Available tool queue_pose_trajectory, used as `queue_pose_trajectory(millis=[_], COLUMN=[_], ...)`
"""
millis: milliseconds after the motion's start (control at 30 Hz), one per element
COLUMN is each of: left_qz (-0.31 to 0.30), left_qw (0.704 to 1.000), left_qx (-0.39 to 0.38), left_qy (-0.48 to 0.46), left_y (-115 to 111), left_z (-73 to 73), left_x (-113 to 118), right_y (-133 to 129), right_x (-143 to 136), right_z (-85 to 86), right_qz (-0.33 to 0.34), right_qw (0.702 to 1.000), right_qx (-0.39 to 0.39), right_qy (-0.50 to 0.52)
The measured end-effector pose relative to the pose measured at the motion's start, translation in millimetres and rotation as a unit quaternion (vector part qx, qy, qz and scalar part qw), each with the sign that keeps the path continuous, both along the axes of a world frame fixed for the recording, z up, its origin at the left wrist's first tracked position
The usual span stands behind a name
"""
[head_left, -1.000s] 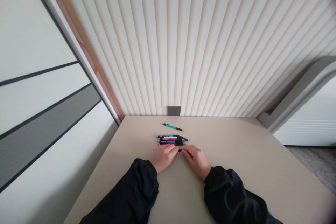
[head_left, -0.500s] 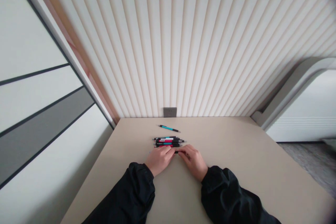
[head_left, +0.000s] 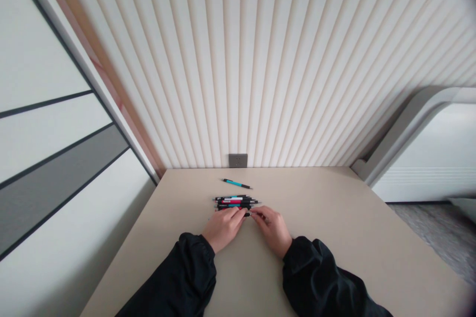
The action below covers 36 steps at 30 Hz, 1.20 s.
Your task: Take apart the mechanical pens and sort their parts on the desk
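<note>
My left hand (head_left: 222, 228) lies low over the table, its fingers closed around a slim pen whose dark end (head_left: 247, 214) juts out past the fingertips. Most of that pen is hidden under the hand. From the other side, my right hand (head_left: 273, 228) pinches at the pen's pointed tip with thumb and finger. A thin, light bit shows between the dark end and the right fingertips. Just beyond the hands lies a bundle of several pens (head_left: 236, 201) in black, red, blue and white, side by side.
One blue and black pen (head_left: 237, 184) lies apart, farther back on the beige table (head_left: 316, 208). A ribbed wall with a dark socket (head_left: 238, 160) rises behind the table. A white panelled cabinet (head_left: 67, 208) stands left; a pale curved furniture piece (head_left: 420, 153) stands right.
The view has shifted slightly. My right fingertips have drawn a little away from the pen's dark end, and a thin light bit now shows between them. The other pens have not moved.
</note>
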<state>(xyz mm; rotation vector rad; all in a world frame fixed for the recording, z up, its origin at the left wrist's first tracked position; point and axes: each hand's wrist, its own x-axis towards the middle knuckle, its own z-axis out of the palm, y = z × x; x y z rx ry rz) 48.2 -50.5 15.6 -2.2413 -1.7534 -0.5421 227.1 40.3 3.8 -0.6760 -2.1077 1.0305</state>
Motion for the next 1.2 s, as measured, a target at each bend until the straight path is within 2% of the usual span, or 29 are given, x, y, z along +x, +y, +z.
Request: queue_pose_trajectory(millis=[300, 433, 600, 733, 833, 933, 1200], left_qz=[0.028, 0.020, 0.023, 0.025, 0.014, -0.003, -0.025], left_qw=[0.999, 0.999, 0.998, 0.997, 0.998, 0.998, 0.996], left_qx=[-0.029, -0.033, -0.054, -0.061, -0.053, -0.041, -0.040], left_qy=[0.010, 0.020, 0.028, 0.026, 0.032, 0.039, 0.072], left_y=[-2, -4, -5, -6, -5, -3, 6], left_z=[5.2, 6.6, 4.8, 3.9, 4.1, 5.1, -1.0], left_x=[3, 1, 1, 2, 2, 3, 5], right_y=[1, 8, 44, 83, 103, 112, 128], right_x=[1, 8, 29, 51, 60, 62, 70], right_z=[3.0, 3.7, -2.3, -13.3, -19.3, -20.1, -12.6], right_qz=[-0.005, -0.021, -0.063, -0.118, -0.141, -0.147, -0.143], right_qw=[1.000, 1.000, 0.991, 0.966, 0.944, 0.933, 0.939], right_qx=[-0.014, 0.015, 0.100, 0.191, 0.230, 0.230, 0.206], right_qy=[0.016, 0.002, -0.055, -0.130, -0.190, -0.232, -0.235])
